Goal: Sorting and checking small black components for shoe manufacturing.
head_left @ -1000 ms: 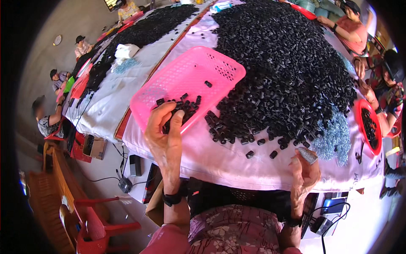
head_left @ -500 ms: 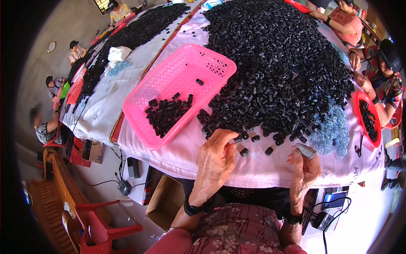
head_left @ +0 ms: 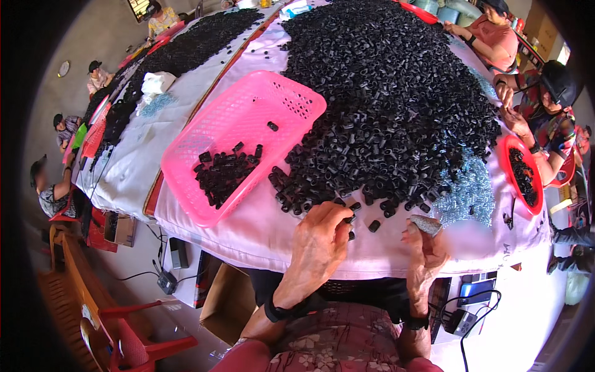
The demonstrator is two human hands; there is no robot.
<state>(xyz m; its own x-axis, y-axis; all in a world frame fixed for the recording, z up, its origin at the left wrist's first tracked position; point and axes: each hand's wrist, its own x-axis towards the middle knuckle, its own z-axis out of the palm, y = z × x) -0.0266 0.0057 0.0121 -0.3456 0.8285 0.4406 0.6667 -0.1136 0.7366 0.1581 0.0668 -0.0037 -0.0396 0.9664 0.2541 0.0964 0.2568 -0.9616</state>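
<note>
My left hand (head_left: 317, 248) is closed at the near edge of a heap of small black tubular pieces (head_left: 396, 105). Its curled fingertips are on a black piece (head_left: 351, 218), partly hidden by them, with others close around. Right of it, my right hand (head_left: 426, 253) hovers over the cloth with fingers curled in. A grey, speckled piece (head_left: 427, 224) shows at its fingertips; whether it is held or wrapped around a finger is unclear. One loose black piece (head_left: 374, 225) lies between the hands. To the left stands a pink basket (head_left: 214, 139) with black pieces inside.
A pile of bluish clear bits (head_left: 468, 192) lies right of the heap. Beyond it, a red tray (head_left: 538, 186) holds black pieces beside a co-worker (head_left: 551, 105). Other people sit along a second table with a black pile (head_left: 204, 40). A red chair (head_left: 139, 341) stands lower left.
The whole view has shifted, so basket and heap appear further left. My left fingers have come down onto the loose black pieces at the heap's edge. My right hand keeps much the same pose.
</note>
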